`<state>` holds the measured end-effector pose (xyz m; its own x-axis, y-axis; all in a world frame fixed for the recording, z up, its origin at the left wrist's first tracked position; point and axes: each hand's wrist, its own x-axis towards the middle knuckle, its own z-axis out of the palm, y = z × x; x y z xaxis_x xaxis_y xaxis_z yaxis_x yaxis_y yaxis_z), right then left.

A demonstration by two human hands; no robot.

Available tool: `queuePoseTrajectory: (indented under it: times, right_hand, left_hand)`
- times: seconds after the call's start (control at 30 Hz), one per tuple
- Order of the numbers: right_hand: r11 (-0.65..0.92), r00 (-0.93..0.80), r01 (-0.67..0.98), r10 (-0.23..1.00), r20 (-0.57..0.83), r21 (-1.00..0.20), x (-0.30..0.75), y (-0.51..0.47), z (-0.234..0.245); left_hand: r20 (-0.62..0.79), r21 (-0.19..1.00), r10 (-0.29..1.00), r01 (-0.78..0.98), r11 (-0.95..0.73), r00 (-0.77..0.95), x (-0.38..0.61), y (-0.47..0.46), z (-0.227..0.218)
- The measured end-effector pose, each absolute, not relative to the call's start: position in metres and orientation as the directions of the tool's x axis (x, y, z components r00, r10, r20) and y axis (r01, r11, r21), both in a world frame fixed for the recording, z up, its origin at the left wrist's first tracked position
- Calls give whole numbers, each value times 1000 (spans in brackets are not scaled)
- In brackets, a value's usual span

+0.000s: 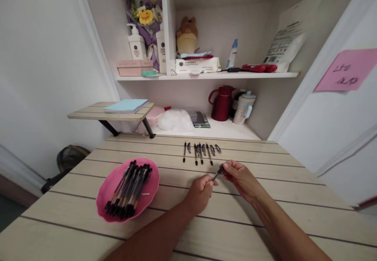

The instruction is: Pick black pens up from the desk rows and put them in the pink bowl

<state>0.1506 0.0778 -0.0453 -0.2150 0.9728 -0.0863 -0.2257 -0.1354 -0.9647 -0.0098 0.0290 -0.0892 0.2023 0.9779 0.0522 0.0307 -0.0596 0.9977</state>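
A pen with a clear barrel and a black end is held between my two hands, tilted over the table. My left hand is closed around its lower end. The fingers of my right hand pinch the black upper end. Beyond them, several uncapped pens and loose black caps lie in a row on the table. On my left, a pink scalloped dish holds a heap of black capped pens and a small white strip.
The slatted wooden table spans the front. A small raised shelf with blue paper stands at the back left. Behind the table are a white plastic bag, a dark red jug and a cup with a lid.
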Motion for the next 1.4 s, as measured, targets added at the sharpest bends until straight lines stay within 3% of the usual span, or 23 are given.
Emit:
queuePoseTrajectory:
  times: [0.1,0.27,0.4,0.57,0.73,0.9,1.07,1.27,1.4]
  right_hand:
    - [-140,-269,-256,961,-69,-957,151,78,-45]
    - [-118,-201,-223,977,-73,-968,151,79,-47]
    - [-145,-276,-271,959,-68,-952,151,78,-46]
    - [-135,-202,-267,976,-82,-954,150,78,-48]
    - [-172,-293,-321,953,-75,-931,151,79,-48]
    - [-139,-201,-267,976,-86,-954,150,78,-49]
    - [-158,-283,-306,957,-68,-939,151,77,-46]
    - [-117,-184,-211,980,-78,-970,151,81,-51]
    - [-149,-239,-255,967,-87,-955,154,82,-51]
  left_hand:
    - [46,998,979,37,-55,200,-10,29,-89]
    - [55,997,976,49,-67,210,-10,29,-89]
    - [54,997,976,46,-65,209,-11,30,-91]
    - [55,996,975,56,-68,216,-11,31,-94]
    - [69,995,972,57,-84,225,-11,32,-96]
    - [74,994,970,59,-90,231,-11,32,-96]
    - [57,994,973,76,-76,223,-11,31,-94]
    - [63,993,972,86,-84,225,-11,32,-95]
    - [63,995,972,66,-80,226,-11,33,-97]
